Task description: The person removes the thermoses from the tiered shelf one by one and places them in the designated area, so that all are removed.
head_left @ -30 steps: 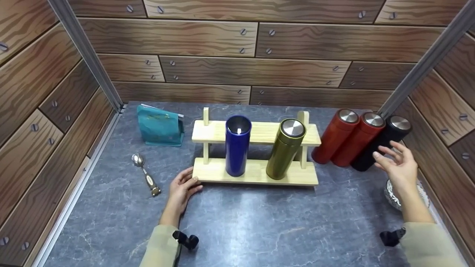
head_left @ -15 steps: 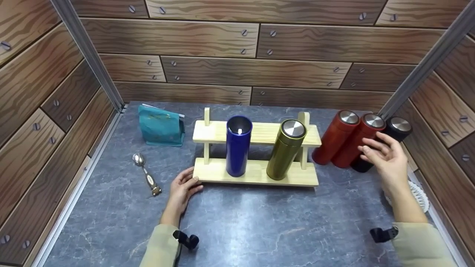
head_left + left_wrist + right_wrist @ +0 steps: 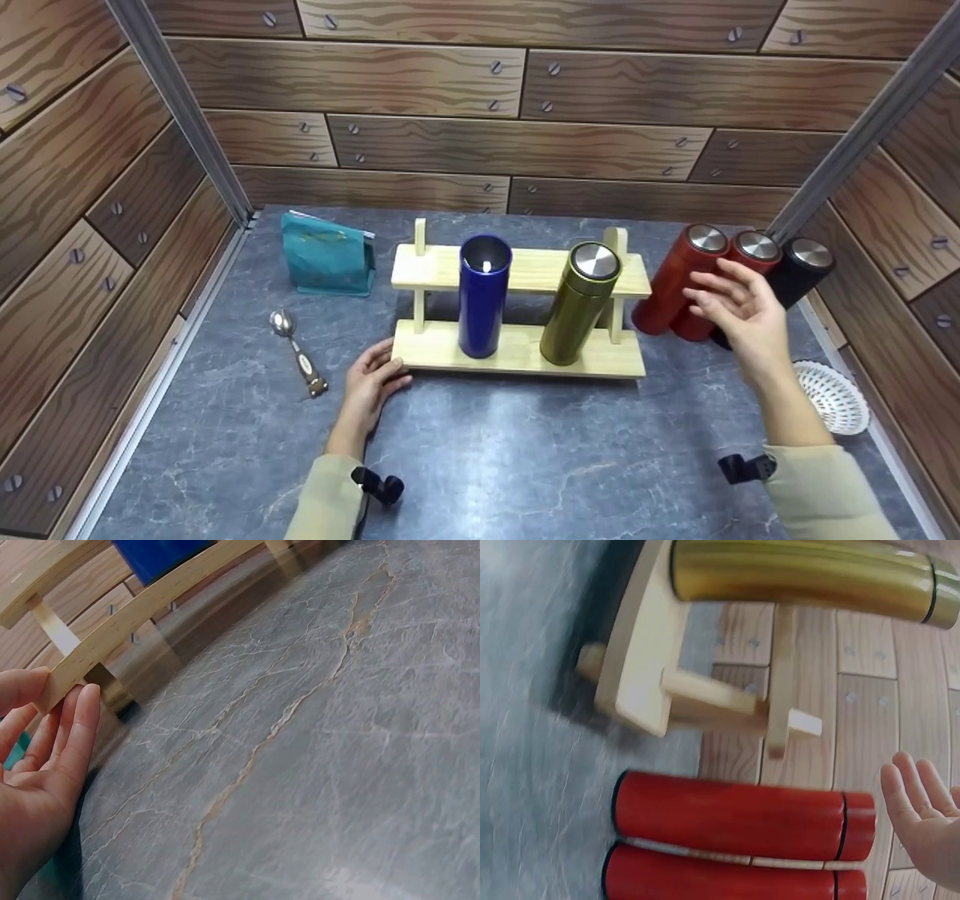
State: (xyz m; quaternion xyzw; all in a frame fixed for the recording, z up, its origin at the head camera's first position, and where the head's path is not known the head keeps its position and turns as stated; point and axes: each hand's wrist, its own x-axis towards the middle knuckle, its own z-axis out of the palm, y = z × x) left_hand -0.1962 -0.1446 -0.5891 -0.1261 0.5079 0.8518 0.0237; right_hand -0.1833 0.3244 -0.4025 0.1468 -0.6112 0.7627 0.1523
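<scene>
Head view first: our right hand [image 3: 739, 315] floats with fingers spread and loose, holding nothing, right in front of the two red flasks [image 3: 679, 281] standing at the far right of the table [image 3: 525, 465]. We can't tell whether the fingertips actually touch them; in the right wrist view there's a gap between the fingers [image 3: 911, 791] and the capped end of the nearer red flask [image 3: 735, 814]. Our left hand [image 3: 371, 382] sits at the near left corner of the wooden rack [image 3: 517, 352], straight fingers pressed against the edge of the bottom board, thumb on top of it. The left wrist view shows those fingers [image 3: 79, 727] lying flat along the pale wood [image 3: 112, 637].

The red flasks are tall smooth cylinders with a matte red body and flat brushed-metal tops, standing side by side and touching. A black flask [image 3: 795, 274] of the same shape stands just right of them, partly behind our hand.

The rack is light unfinished wood, two boards joined by posts. On its lower board stand an open blue flask [image 3: 481, 304] and a capped shiny gold flask [image 3: 581, 304]. The tabletop is grey stone-look with pale veins. A teal pouch [image 3: 326, 255] and a metal spoon [image 3: 296, 352] lie to the left, and a white lattice basket [image 3: 836, 397] sits near right.
</scene>
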